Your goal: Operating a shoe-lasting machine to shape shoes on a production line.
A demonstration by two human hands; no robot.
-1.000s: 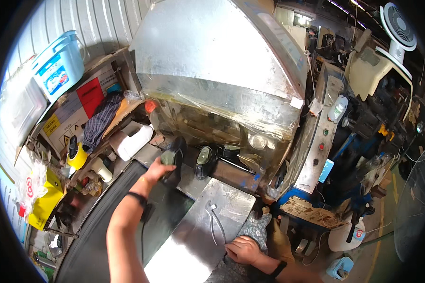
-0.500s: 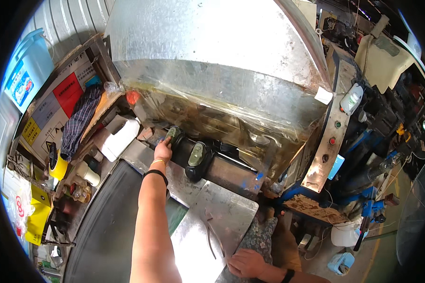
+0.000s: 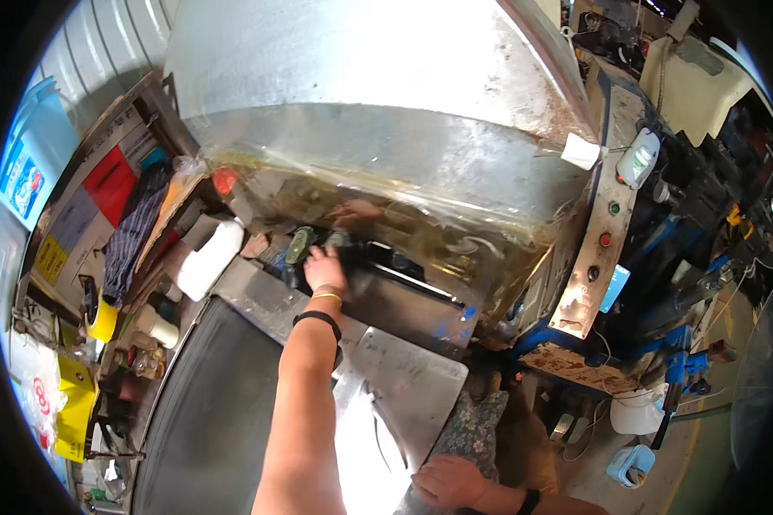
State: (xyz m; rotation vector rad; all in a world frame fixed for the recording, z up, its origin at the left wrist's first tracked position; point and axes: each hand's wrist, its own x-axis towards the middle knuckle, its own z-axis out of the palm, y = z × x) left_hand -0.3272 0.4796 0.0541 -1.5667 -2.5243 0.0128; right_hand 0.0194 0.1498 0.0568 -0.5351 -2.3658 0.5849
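Observation:
My left hand (image 3: pixel 325 270) reaches forward to the ledge below the metal hood. Its fingers are closed over a black shoe-shaped piece with a green top (image 3: pixel 340 239), which the hand partly hides. Just left of it stands a similar black-and-green piece (image 3: pixel 298 247), upright and apart from my fingers. My right hand (image 3: pixel 449 482) lies low in the picture, on dark floral cloth (image 3: pixel 477 433) beside the edge of a shiny metal plate (image 3: pixel 412 373). Its fingers rest loosely and hold nothing I can see. A thin dark strip (image 3: pixel 385 439) lies on the plate.
The large metal hood (image 3: pixel 361 69) with clear plastic sheeting (image 3: pixel 386 197) hangs over the ledge. A dark belt (image 3: pixel 210 412) curves away on the left, beside a cluttered shelf with a white jug (image 3: pixel 204 257). To the right stands a control panel (image 3: pixel 594 249) with buttons.
My left hand has moved from the left black-and-green piece to the right one, which now sits farther back. My right hand has stayed put. The view has shifted slightly.

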